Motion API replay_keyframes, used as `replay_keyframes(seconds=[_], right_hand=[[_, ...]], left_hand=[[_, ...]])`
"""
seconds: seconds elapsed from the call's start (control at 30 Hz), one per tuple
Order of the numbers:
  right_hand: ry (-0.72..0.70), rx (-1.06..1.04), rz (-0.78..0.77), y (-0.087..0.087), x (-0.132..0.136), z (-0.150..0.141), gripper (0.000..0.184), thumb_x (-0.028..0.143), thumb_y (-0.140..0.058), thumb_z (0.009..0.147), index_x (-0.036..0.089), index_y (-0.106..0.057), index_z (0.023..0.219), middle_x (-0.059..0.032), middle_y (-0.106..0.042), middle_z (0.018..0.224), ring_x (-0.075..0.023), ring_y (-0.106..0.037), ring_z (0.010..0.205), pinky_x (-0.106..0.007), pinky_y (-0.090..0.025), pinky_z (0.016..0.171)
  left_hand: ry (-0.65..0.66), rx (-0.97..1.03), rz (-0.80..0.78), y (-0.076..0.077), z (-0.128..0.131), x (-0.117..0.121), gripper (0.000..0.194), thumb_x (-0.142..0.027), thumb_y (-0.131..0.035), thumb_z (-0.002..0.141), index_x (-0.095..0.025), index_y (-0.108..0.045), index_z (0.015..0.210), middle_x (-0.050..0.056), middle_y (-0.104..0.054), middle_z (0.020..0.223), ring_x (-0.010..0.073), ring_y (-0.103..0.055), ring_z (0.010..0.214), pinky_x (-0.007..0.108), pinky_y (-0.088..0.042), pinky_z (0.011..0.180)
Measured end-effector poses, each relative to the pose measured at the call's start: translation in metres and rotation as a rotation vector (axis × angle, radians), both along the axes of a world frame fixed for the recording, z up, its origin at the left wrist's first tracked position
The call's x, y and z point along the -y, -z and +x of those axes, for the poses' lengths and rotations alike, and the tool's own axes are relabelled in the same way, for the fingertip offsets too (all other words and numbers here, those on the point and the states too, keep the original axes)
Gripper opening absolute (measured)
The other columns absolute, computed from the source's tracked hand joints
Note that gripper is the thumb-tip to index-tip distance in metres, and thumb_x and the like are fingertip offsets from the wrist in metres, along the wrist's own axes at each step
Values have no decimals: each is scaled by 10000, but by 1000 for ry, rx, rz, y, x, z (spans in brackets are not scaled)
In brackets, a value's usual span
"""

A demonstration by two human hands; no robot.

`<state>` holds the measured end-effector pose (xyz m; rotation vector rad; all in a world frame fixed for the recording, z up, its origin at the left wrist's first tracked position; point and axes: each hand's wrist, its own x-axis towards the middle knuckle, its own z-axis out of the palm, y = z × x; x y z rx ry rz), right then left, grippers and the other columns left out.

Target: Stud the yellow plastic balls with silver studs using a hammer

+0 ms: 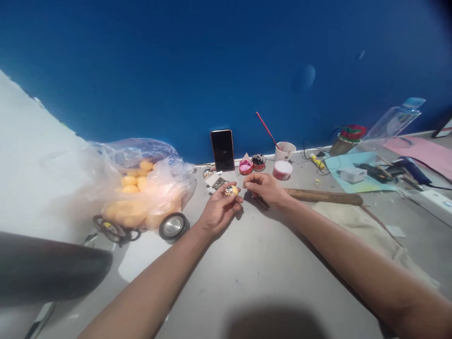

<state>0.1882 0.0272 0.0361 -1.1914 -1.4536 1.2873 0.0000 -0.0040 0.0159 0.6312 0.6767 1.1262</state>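
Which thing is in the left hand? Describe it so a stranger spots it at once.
Find the blue wall, then the dark phone standing upright at its foot. Just in front of it, the left hand holds a small yellow ball. A shiny, silvery part shows on it, and unlike the yellow balls at the left, it is outside the plastic bag.

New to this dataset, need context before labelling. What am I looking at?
No machine here: one person's two bare hands, seen by a camera worn on their head, looking forward and down. The left hand holds a small yellow ball with something shiny at it. The right hand is close by, fingers bunched; whether they hold anything is too small to tell. On the grey table: a clear bag of yellow balls, an upright phone, a cup and a wooden handle.
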Motion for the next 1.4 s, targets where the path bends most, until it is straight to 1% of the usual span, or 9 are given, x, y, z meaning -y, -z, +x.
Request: replay_keyframes(seconds=[0.1,0.23,0.43,0.57,0.67,0.8,0.93,1.07,1.4], right_hand=[[-10,-29,-18,-1,0,1,181,349,-745,780,190,-683,839,40,-578,608,-95,-471,497,-221,-337,432],[-42,-38,-19,2,-2,2,167,343,-737,798,191,-689,847,38,-586,618,-89,-474,486,-217,-353,431],[-64,-15,47,12,-9,3,172,347,-749,771,186,-709,815,3,-660,705,-91,-536,548,-211,-410,489],[-97,7,34,10,-7,4,193,369,-744,789,186,-719,848,10,-628,638,-101,-510,521,-200,-344,432],[-133,-13,16,4,-2,2,198,363,-746,795,181,-718,868,20,-608,602,-102,-494,503,-192,-303,410],[-153,-59,23,0,1,1,188,355,-756,796,183,-710,856,24,-619,629,-93,-493,508,-195,-314,427],[-136,-121,17,5,-2,1,238,386,-802,773,183,-716,862,25,-629,652,-89,-488,513,-206,-335,451],[-142,-157,17,9,-5,1,281,419,-837,749,185,-720,852,27,-628,646,-91,-491,521,-213,-348,471],[-188,-100,-15,2,-1,2,243,379,-812,776,175,-731,881,22,-637,636,-95,-504,517,-204,-345,453]], left_hand=[[16,-31,37,0,0,1,549,-144,-877,750,-159,-629,1239,21,-660,887,122,-637,692,224,-497,590],[-7,-65,45,1,-1,-1,619,-162,-910,709,-178,-613,1251,62,-703,989,138,-651,706,243,-497,584],[23,-109,44,4,-3,0,587,-220,-905,731,-194,-639,1254,5,-659,817,131,-620,655,236,-466,562],[-21,-110,49,4,-2,-1,638,-203,-929,710,-202,-652,1285,19,-678,913,138,-659,745,237,-494,608],[-38,-87,46,5,-2,-2,611,-165,-935,694,-184,-663,1241,42,-701,975,140,-676,783,240,-524,647],[-20,-30,30,7,-3,-4,571,-125,-915,707,-167,-673,1222,50,-716,945,151,-701,816,246,-560,706],[42,27,-25,6,-6,-4,563,-113,-885,740,-180,-662,1252,58,-726,951,152,-709,800,236,-554,678],[46,51,-56,5,-7,-4,547,-120,-878,745,-194,-672,1246,52,-724,943,137,-691,776,232,-539,681],[43,47,-71,5,-7,-4,532,-142,-892,744,-185,-667,1224,60,-726,946,153,-694,785,243,-538,680]])
